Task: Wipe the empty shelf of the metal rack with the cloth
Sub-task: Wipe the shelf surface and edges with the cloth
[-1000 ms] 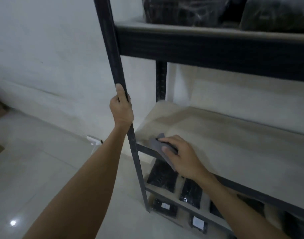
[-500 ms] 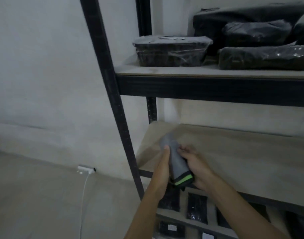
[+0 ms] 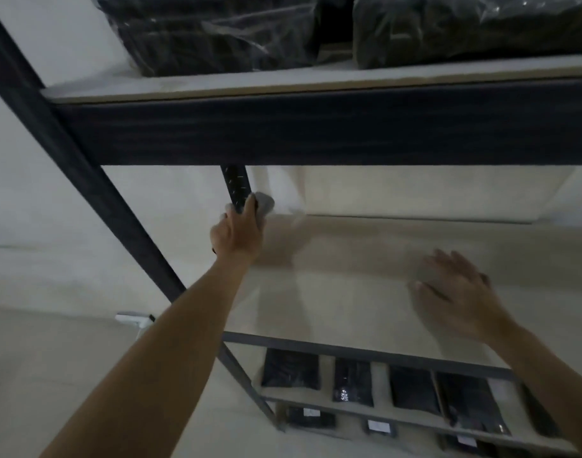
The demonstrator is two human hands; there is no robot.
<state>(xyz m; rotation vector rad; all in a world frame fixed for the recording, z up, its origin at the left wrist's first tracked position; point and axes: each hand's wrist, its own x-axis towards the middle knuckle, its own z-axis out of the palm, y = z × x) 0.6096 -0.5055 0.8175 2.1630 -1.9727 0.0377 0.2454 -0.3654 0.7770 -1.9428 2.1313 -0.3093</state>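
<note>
The empty pale shelf (image 3: 349, 299) of the dark metal rack (image 3: 84, 180) fills the middle of the head view. My left hand (image 3: 236, 236) reaches to the shelf's rear left corner and grips a grey cloth (image 3: 265, 203) against the rear post (image 3: 236, 183). My right hand (image 3: 454, 292) lies flat on the shelf to the right, fingers spread and blurred. A grey patch (image 3: 420, 276) shows under its fingers; whether that is a second cloth cannot be told.
The shelf above, behind a dark beam (image 3: 316, 127), holds black plastic-wrapped packages (image 3: 217, 34). Flat black packets (image 3: 289, 368) lie on the lower shelves. A white plug (image 3: 132, 319) sits by the wall at floor level, left of the rack.
Both hands held the rolled cloth together at the shelf's front edge. Now they are apart: the left has gone to the rear post with grey cloth, the right has slid right across the shelf.
</note>
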